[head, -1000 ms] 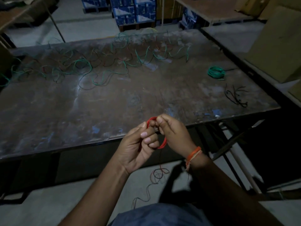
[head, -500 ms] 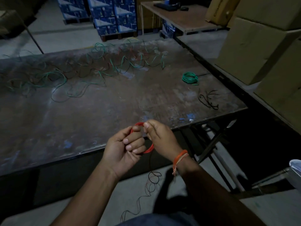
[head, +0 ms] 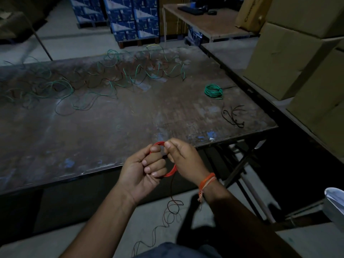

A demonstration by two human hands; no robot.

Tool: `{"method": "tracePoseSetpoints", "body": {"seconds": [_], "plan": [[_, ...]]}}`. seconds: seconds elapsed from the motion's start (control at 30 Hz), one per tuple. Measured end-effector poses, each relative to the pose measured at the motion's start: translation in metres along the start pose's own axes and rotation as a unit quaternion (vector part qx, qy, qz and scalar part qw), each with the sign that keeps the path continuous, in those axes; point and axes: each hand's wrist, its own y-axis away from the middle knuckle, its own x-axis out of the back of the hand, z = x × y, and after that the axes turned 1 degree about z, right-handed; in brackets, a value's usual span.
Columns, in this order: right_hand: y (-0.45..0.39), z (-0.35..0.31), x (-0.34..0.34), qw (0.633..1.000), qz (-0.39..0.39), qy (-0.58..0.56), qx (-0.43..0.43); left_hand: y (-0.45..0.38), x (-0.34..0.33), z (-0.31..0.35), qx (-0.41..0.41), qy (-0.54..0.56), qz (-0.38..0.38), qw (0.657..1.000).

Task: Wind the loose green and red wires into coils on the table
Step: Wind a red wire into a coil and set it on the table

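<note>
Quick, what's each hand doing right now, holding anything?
Left hand: fingers curled through the red wire coil, gripping it.
Right hand: pinching the top of the same coil between thumb and fingertips.

L hand (head: 143, 170) + R hand (head: 183, 161) grip red coil (head: 172, 171); green coil (head: 213, 90) on table (head: 111, 127).

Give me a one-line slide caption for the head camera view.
Both hands, left hand and right hand, wind a red wire coil beside a table strewn with loose wires.
</note>
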Motion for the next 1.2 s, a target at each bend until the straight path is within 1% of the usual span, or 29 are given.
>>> {"method": "tracePoseSetpoints", "body": {"seconds": [0.1,0.2,0.27,0.3,0.4,0.47,0.53,0.57,0.63,0.7,0.73,0.83,0.93,1.07,1.13,1.2], "plan": [[0.006,0.004,0.007,0.997,-0.013,-0.063,-0.030,-0.001,-0.003,-0.006,-0.005,0.000,0.016,1.000],[0.011,0.014,0.014,0.988,-0.029,-0.137,-0.061,-0.002,-0.005,-0.004,-0.030,0.008,0.033,0.999],[0.016,0.026,0.020,0.975,-0.036,-0.200,-0.085,-0.002,-0.002,0.002,-0.048,0.025,0.023,0.998],[0.019,0.035,0.024,0.972,-0.040,-0.214,-0.093,-0.002,0.000,0.006,-0.056,0.038,0.010,0.998],[0.034,0.065,0.033,0.979,-0.030,-0.172,-0.109,0.002,0.007,0.020,-0.084,0.075,-0.028,0.993],[0.045,0.079,0.032,0.978,0.016,-0.157,-0.140,0.005,0.012,0.030,-0.107,0.093,-0.044,0.989],[0.054,0.083,0.031,0.981,0.056,-0.104,-0.154,0.005,0.014,0.036,-0.132,0.082,-0.031,0.987],[0.057,0.079,0.030,0.985,0.049,-0.073,-0.146,0.006,0.014,0.037,-0.149,0.067,-0.012,0.987],[0.060,0.063,0.028,0.993,-0.013,-0.036,-0.115,0.006,0.013,0.037,-0.180,0.041,0.019,0.983],[0.059,0.039,0.027,0.995,-0.076,0.011,-0.066,0.006,0.012,0.037,-0.203,0.019,0.041,0.978],[0.058,0.025,0.027,0.994,-0.091,0.045,-0.032,0.007,0.011,0.037,-0.212,0.001,0.053,0.976],[0.052,-0.014,0.024,0.989,-0.091,0.092,0.064,0.010,0.011,0.037,-0.250,-0.089,0.105,0.958],[0.044,-0.046,0.015,0.981,-0.079,0.115,0.137,0.017,0.013,0.030,-0.291,-0.215,0.149,0.920],[0.029,-0.082,0.004,0.959,-0.086,0.144,0.230,0.033,0.011,0.025,-0.280,-0.364,0.138,0.878],[0.017,-0.094,-0.002,0.949,-0.092,0.163,0.254,0.042,0.009,0.026,-0.274,-0.420,0.134,0.855],[0.005,-0.102,-0.008,0.940,-0.091,0.188,0.269,0.048,0.009,0.029,-0.272,-0.453,0.123,0.840]]}}
